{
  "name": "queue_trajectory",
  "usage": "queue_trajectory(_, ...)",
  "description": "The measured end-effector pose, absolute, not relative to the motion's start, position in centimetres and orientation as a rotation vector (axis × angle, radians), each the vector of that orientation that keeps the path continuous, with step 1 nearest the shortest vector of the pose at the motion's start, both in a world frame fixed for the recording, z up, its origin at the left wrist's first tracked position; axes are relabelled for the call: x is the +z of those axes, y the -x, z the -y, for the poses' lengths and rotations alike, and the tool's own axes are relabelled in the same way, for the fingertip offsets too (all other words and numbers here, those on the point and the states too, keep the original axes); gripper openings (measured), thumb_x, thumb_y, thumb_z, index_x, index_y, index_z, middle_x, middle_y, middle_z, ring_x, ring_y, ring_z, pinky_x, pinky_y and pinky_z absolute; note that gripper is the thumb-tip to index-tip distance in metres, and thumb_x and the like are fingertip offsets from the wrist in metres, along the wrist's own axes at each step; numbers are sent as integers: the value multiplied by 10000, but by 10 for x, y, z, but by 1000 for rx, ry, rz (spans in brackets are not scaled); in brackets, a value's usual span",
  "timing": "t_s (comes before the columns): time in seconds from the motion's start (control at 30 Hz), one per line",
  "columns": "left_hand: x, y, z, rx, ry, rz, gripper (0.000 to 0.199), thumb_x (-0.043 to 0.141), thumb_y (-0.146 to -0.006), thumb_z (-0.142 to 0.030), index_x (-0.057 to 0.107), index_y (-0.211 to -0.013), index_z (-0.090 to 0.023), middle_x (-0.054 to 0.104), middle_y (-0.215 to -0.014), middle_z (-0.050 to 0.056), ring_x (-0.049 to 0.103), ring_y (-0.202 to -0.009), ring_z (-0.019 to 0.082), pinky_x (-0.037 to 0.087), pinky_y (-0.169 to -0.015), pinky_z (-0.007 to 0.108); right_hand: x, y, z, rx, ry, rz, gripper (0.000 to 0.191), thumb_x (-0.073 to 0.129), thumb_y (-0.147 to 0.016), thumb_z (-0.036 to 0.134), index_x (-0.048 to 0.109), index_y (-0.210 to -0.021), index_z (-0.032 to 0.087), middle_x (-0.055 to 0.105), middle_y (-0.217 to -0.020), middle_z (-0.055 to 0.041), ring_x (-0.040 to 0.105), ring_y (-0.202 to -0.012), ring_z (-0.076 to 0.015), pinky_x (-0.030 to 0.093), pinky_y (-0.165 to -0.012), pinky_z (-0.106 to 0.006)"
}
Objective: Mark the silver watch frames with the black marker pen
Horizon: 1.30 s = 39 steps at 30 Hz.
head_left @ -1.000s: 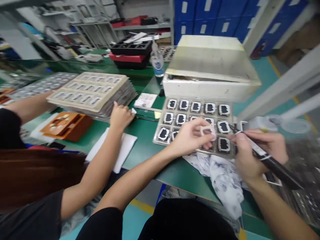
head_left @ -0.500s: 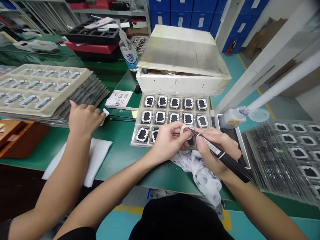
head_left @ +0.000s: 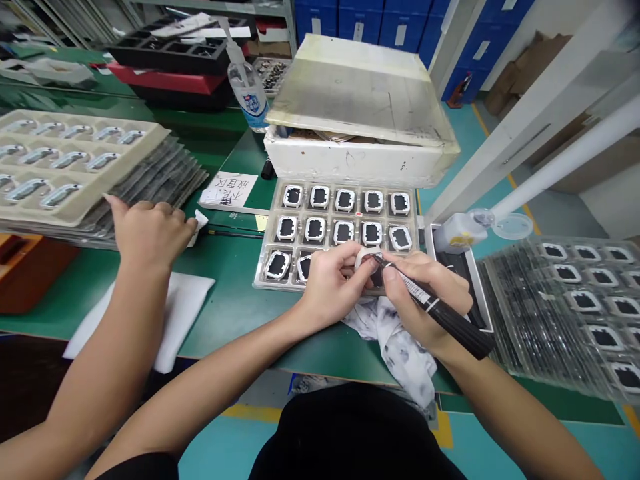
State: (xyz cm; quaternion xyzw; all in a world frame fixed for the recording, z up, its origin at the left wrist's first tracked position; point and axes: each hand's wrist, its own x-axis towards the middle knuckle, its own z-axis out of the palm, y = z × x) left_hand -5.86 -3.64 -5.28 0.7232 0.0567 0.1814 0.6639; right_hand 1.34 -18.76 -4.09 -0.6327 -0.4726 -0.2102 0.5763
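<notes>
My left hand (head_left: 334, 280) pinches a small whitish rounded frame (head_left: 367, 256), like a watch case, above the near edge of a clear tray (head_left: 260, 270). In my right hand (head_left: 429, 293) is a thick black marker pen (head_left: 450, 320) with a white label, its tip touching or very close to the frame. Fingers partly cover the frame. Rows of similar white-rimmed frames with black centres (head_left: 345, 201) sit in the tray's pockets. Just below my hands lies a crumpled white cloth (head_left: 403, 347) with grey spots.
A co-worker's hand (head_left: 150, 230) rests at left beside stacked beige trays (head_left: 120, 177) of metal parts. A white box (head_left: 350, 157) stands behind my tray, near a pump bottle (head_left: 250, 100). At right are stacked clear trays (head_left: 525, 320) and a squeeze bottle (head_left: 463, 232).
The view has shifted slightly, so the bench appears a little left and higher. Both my hands keep hold of the frame and the marker, nearly in the same pose.
</notes>
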Motion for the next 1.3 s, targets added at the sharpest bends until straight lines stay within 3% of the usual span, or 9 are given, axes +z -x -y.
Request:
queue_trajectory(0.3,-52,58,39,461,-1682,-133,236,657,-990,-343,624,-818,-184,676,-647,-20,620,-568,109,512,-571,221,-46,-15,189,-462,1521,1062,240,773,-898,80,727,-1058,253,791,-1046,-35,778,-893,-248,673,-775,-419)
queue_trajectory(0.47,-52,59,39,485,-1700,-121,232,661,-987,-333,612,-818,-182,662,-643,-24,594,-571,105,471,-557,216,-44,-14,189,-497,1499,1099,273,769,-885,44,733,-1074,238,789,-963,-32,785,-899,-256,679,-798,-424)
queue_trajectory(0.97,-56,59,37,519,-1818,-103,262,625,-1012,-371,627,-834,-178,645,-660,-15,523,-579,101,414,-568,223,-41,-13,188,-497,1507,1091,264,765,-895,47,741,-1074,239,788,-972,-35,789,-894,-259,682,-770,-408)
queue_trajectory(1.3,-55,59,40,605,-1869,-84,281,616,-1009,-309,540,-768,-185,494,-574,-63,392,-528,75,306,-530,224,-40,-14,188,-540,1543,1144,231,757,-899,52,702,-1033,232,787,-1006,-44,790,-918,-266,686,-853,-440)
